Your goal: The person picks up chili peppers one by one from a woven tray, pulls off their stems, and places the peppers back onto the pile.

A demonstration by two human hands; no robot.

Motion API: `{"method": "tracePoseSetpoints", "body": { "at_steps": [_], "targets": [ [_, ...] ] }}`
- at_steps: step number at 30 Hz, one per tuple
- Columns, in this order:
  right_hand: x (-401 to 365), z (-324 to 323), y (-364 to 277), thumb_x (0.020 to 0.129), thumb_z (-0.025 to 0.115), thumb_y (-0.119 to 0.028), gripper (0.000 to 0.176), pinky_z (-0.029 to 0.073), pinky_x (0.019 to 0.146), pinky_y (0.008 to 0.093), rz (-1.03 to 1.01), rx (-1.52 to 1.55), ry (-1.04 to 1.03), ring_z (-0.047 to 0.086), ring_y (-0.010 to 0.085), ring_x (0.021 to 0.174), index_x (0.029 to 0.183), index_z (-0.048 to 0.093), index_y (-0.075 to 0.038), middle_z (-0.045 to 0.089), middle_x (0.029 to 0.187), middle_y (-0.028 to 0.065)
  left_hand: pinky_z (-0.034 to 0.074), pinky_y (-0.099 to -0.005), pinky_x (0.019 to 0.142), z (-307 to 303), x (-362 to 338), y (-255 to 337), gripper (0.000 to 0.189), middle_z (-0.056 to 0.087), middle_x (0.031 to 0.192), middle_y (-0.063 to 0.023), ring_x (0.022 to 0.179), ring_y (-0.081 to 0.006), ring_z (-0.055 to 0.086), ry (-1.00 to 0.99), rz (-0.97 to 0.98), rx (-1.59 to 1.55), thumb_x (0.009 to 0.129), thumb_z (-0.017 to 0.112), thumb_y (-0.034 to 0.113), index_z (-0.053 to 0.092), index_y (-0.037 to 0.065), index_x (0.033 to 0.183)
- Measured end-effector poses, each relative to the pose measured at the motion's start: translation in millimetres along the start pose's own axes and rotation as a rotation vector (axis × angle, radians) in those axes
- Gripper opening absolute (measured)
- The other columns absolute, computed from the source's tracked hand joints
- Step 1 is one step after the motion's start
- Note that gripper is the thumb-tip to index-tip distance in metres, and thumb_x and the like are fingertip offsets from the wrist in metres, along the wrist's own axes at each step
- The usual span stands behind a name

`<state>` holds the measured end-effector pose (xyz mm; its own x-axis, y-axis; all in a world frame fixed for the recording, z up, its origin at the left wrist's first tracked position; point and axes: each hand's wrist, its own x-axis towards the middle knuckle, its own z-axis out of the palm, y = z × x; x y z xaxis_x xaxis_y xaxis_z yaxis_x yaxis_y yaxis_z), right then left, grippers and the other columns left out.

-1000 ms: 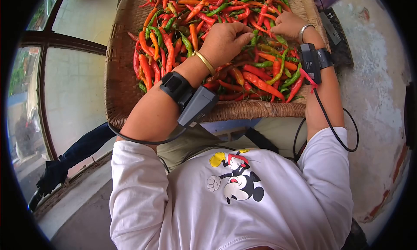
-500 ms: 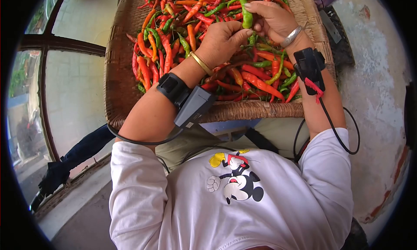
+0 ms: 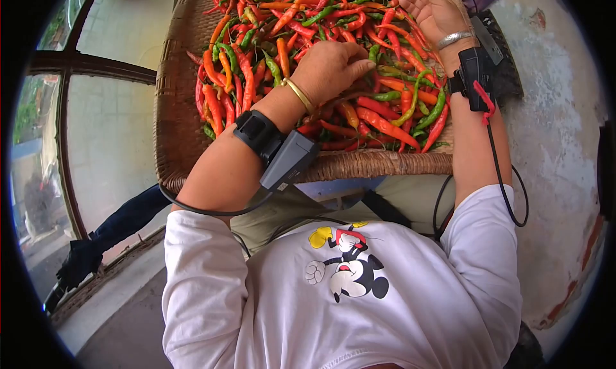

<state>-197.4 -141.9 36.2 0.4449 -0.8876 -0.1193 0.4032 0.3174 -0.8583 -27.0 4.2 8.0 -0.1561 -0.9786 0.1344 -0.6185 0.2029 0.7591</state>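
Observation:
My left hand (image 3: 337,67), with a gold bangle at its wrist, is over the middle of the chili peppers (image 3: 388,122). Its thumb and fingers are drawn together; whatever may be between them is hidden. A green chili (image 3: 373,52) shows just beyond the fingertips. At the upper right side of the woven basket (image 3: 385,165), my right hand (image 3: 433,9) is held with its fingers apart and the palm partly turned up. I see nothing in it. The chilies are mostly red, some orange and green, and lie in a loose heap.
Black devices are strapped to my left forearm (image 3: 256,135) and right wrist (image 3: 473,77), with cables running down. A window frame (image 3: 77,64) and a dark folded umbrella-like thing (image 3: 115,231) are on the left. A dark object (image 3: 504,54) stands right of the basket.
My right hand has parted from my left and moved up and right, its fingers now apart. The green chili held between both hands is no longer visible there. The left hand barely moved.

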Motion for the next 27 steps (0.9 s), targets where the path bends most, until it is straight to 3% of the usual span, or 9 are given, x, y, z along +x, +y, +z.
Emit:
{"method": "tracePoseSetpoints", "body": {
  "at_steps": [2, 8, 10, 13, 15, 17, 20, 22, 27],
  "targets": [
    [3, -4, 4, 0.086, 0.049, -0.022, 0.02, 0.048, 0.053, 0.0273, -0.026, -0.033, 0.076, 0.057, 0.0166, 0.058, 0.084, 0.054, -0.003, 0.06, 0.072, 0.0067, 0.046, -0.0304, 0.057, 0, -1, 1, 0.025, 0.06, 0.068, -0.0128, 0.061, -0.0228, 0.06, -0.058, -0.033, 0.013, 0.078, 0.059, 0.026, 0.062, 0.003, 0.087],
    [-22, 35, -6, 0.087, 0.048, -0.02, 0.019, 0.045, 0.049, 0.0206, 0.068, -0.467, -0.083, 0.057, 0.014, 0.057, 0.087, 0.055, -0.002, 0.058, 0.069, 0.0051, 0.046, -0.0302, 0.057, -1, -3, 0, 0.021, 0.06, 0.066, -0.0113, 0.059, -0.0219, 0.06, -0.221, 0.097, 0.09, 0.078, 0.06, 0.023, 0.063, 0.004, 0.085],
    [-28, 44, -5, 0.088, 0.046, -0.02, 0.018, 0.039, 0.043, 0.0187, 0.095, -0.843, -0.216, 0.053, 0.0112, 0.054, 0.088, 0.053, -0.003, 0.056, 0.069, 0.0047, 0.047, -0.0344, 0.059, -3, -3, -2, 0.027, 0.059, 0.061, -0.0108, 0.06, -0.0262, 0.059, -0.312, 0.077, 0.102, 0.078, 0.057, 0.032, 0.064, 0.007, 0.083],
    [-33, 46, 6, 0.082, 0.054, -0.028, 0.026, 0.042, 0.046, 0.0179, -0.011, -1.045, -0.39, 0.055, 0.0073, 0.057, 0.093, 0.059, -0.005, 0.06, 0.071, 0.0012, 0.047, -0.0346, 0.058, -6, -6, -2, 0.03, 0.058, 0.058, -0.0102, 0.057, -0.0254, 0.059, -0.344, 0.056, 0.046, 0.079, 0.055, 0.035, 0.064, 0.007, 0.084],
    [-39, 49, 4, 0.079, 0.057, -0.027, 0.028, 0.044, 0.049, 0.0218, -0.01, -1.156, -0.396, 0.055, 0.0098, 0.058, 0.095, 0.059, -0.004, 0.06, 0.071, 0.0037, 0.047, -0.0316, 0.057, -11, -7, 6, 0.029, 0.059, 0.06, -0.0099, 0.056, -0.0224, 0.059, -0.349, 0.017, 0.088, 0.078, 0.058, 0.033, 0.063, 0.006, 0.085],
    [-48, 47, 1, 0.075, 0.059, -0.026, 0.028, 0.045, 0.055, 0.0293, -0.114, -1.51, -0.595, 0.057, 0.0164, 0.062, 0.093, 0.059, -0.004, 0.06, 0.071, 0.007, 0.046, -0.0287, 0.055, -17, -9, 16, 0.028, 0.06, 0.062, -0.0096, 0.056, -0.0195, 0.059, -0.349, -0.02, 0.128, 0.078, 0.06, 0.031, 0.063, 0.004, 0.087],
    [-77, 35, -9, 0.072, 0.06, -0.026, 0.029, 0.044, 0.066, 0.0347, -0.204, -1.727, -0.5, 0.058, 0.0253, 0.073, 0.091, 0.059, -0.003, 0.06, 0.076, 0.0114, 0.048, -0.0331, 0.062, -19, -13, 23, 0.039, 0.061, 0.064, -0.01, 0.063, -0.0247, 0.061, -0.428, -0.166, 0.07, 0.076, 0.057, 0.043, 0.063, 0.007, 0.09],
    [-97, 29, -17, 0.071, 0.06, -0.026, 0.029, 0.044, 0.069, 0.0351, -0.115, -1.765, -0.339, 0.057, 0.0283, 0.078, 0.089, 0.059, -0.003, 0.06, 0.08, 0.0138, 0.047, -0.0293, 0.064, -15, -14, 14, 0.035, 0.062, 0.074, -0.0106, 0.066, -0.0197, 0.06, -0.375, 0.147, 0.146, 0.072, 0.066, 0.032, 0.062, 0.005, 0.093],
    [-115, -17, -7, 0.073, 0.061, -0.02, 0.027, 0.045, 0.067, 0.03, -0.114, -1.746, -0.399, 0.057, 0.0208, 0.075, 0.092, 0.057, -0.001, 0.058, 0.08, 0.0103, 0.046, -0.0315, 0.069, -12, -10, 3, 0.036, 0.062, 0.082, -0.0098, 0.076, -0.0216, 0.06, -0.496, 0.101, 0.041, 0.064, 0.069, 0.025, 0.062, 0.007, 0.094]
  ]
}}
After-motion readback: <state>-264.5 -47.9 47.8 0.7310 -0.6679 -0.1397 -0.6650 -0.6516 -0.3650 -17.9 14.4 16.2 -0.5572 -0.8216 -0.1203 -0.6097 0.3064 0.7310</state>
